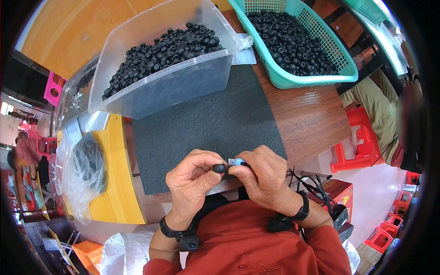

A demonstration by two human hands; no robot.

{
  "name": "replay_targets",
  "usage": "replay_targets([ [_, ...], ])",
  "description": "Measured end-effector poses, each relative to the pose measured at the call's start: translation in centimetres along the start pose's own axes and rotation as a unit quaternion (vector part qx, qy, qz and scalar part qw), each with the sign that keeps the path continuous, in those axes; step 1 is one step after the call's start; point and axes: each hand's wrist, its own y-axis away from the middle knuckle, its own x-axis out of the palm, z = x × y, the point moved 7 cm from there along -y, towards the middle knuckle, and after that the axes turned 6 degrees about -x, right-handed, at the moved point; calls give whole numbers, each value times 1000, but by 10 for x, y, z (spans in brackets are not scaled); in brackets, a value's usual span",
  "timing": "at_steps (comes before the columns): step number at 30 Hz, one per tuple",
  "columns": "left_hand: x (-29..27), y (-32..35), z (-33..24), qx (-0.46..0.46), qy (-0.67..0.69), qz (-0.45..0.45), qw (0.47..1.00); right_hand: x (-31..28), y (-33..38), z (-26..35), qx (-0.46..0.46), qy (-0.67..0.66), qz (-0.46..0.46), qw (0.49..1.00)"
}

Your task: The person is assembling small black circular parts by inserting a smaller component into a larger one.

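Between the thumb and fingers of my left hand [190, 183] is a small round black rubber-looking part [219, 168]. My right hand [268, 181] grips a small blue-handled knife [239, 162], its short pale blade pointing toward the black part. Whether the blade touches the part, I cannot tell. Both hands are close together over the near edge of a dark textured mat [206, 123]. Beyond them, a clear plastic bin [183, 87] holds a heap of similar black parts. A teal basket [311, 81] at the far right is filled with more of them.
The mat lies on a brown wooden table [311, 123]. To the left, a yellow board [117, 183] carries a plastic bag [89, 165] with dark contents. A shallow clear tray [68, 101] stands beside the bin. Red stools [360, 142] and a seated person's legs [378, 105] are at right.
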Motion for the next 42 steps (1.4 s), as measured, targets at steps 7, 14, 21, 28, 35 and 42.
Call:
replay_targets([
  [7,15,-27,-18,14,-39,-15,999,4,11,-16,31,58,12,998],
  [14,101,-126,-38,77,-251,46,964,8,26,-22,25,101,56,993],
  [21,136,-161,-72,314,-409,17,857,8,25,-24,-6,111,92,989],
  [28,4,-192,-123,186,-585,-35,788,8,22,-22,8,116,78,990],
  [35,-34,-205,-97,35,-718,91,689,10,25,-22,7,112,74,991],
  [42,-22,-206,-96,58,-752,75,653,10,26,-21,2,127,76,989],
])
